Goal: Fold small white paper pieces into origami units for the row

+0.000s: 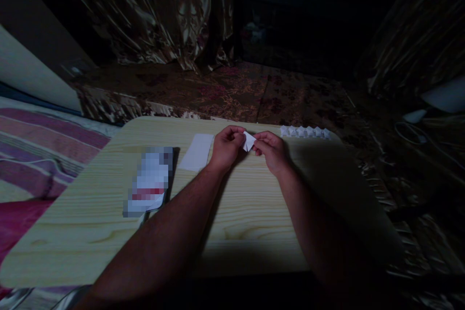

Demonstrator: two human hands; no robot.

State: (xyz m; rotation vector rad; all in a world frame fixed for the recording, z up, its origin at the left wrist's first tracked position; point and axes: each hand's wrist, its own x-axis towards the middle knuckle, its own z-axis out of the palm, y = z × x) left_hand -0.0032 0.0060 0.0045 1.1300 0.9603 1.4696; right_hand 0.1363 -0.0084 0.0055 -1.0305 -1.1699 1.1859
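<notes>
A small folded piece of white paper (248,141) is held up between both hands above the wooden table. My left hand (228,144) pinches its left side, with the fingers curled and partly hiding the paper. On the right side, my right hand (269,149) grips the paper's edge between thumb and fingers. White paper sheets or strips (196,152) lie flat on the table just left of my left hand. Toward the far right edge stands a row of several small folded white paper pieces (305,131), close together.
A phone (150,181) with a blurred screen stands or lies at the left on the light wooden table (254,223). Beyond the table are a patterned cloth (232,92) and curtains (181,9). A striped bed cover (47,140) is at left, a white cable (410,133) at right.
</notes>
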